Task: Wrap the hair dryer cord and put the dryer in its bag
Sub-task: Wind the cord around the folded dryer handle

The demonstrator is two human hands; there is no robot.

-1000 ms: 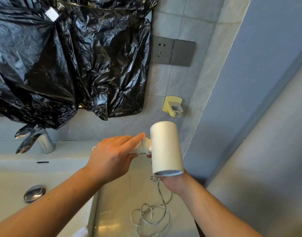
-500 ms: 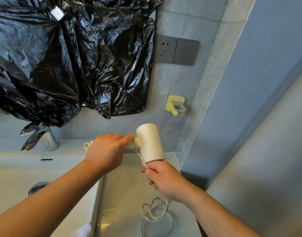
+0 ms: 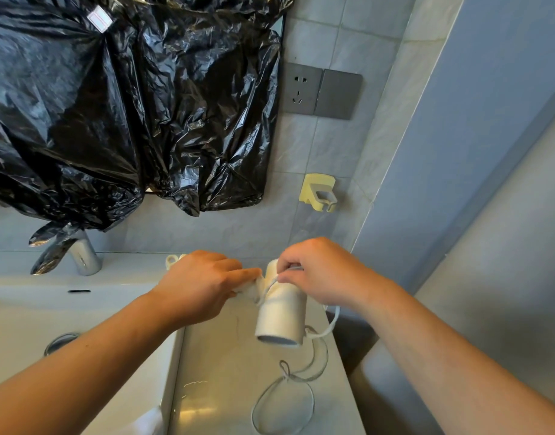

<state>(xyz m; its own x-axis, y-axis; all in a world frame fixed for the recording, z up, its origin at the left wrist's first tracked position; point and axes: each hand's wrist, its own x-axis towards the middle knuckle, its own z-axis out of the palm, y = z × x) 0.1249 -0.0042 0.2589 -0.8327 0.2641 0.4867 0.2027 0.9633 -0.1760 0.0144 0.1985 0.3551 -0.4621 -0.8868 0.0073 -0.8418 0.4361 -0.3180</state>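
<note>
The white hair dryer (image 3: 281, 315) hangs above the counter with its round barrel end facing down and toward me. My left hand (image 3: 204, 284) is closed around its folded handle on the left. My right hand (image 3: 320, 271) pinches the white cord (image 3: 331, 324) at the top of the barrel. One strand crosses the barrel diagonally. Behind the barrel the cord drops on the right and ends in loose loops (image 3: 288, 400) on the counter. No bag for the dryer is visible.
A white sink basin (image 3: 50, 312) with a chrome tap (image 3: 83, 255) lies at left. Black plastic sheeting (image 3: 128, 105) covers the wall above. A grey socket plate (image 3: 301, 87) and a yellow wall holder (image 3: 318, 193) sit on the tiles. The grey counter (image 3: 226, 372) runs below my hands.
My right hand rose from under the barrel to its top, carrying the cord over the dryer. The barrel tipped downward. The cord loops on the counter have shrunk.
</note>
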